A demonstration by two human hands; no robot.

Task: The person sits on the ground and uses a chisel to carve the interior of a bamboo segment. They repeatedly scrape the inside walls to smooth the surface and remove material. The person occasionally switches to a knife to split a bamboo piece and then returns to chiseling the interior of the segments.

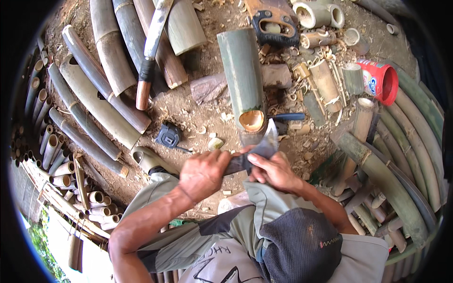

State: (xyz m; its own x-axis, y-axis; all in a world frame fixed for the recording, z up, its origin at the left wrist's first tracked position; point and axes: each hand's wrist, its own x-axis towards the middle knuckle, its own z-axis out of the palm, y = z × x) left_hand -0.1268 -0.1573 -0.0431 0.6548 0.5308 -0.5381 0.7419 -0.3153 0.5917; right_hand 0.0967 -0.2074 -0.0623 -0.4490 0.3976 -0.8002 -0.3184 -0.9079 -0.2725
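In front of my lap, both hands hold a knife (267, 147) with a broad, curved blade. My left hand (204, 170) is closed around its dark handle end. My right hand (278, 170) grips it near the base of the blade, thumb laid against the metal; those fingers are partly hidden. Just beyond the blade tip lies a thick green bamboo section (240, 70), its near end showing a pale carved opening (251, 121). This bamboo rests across a short wooden log (207, 88).
Left of the bamboo are a machete (155, 37), a black tape measure (169, 136) and long bamboo pieces (96, 111). A handsaw (276, 26) lies at the far side. Rightward are a blue-handled tool (289, 116), a red tub (381, 82) and stacked bamboo (387, 177). Shavings litter the ground.
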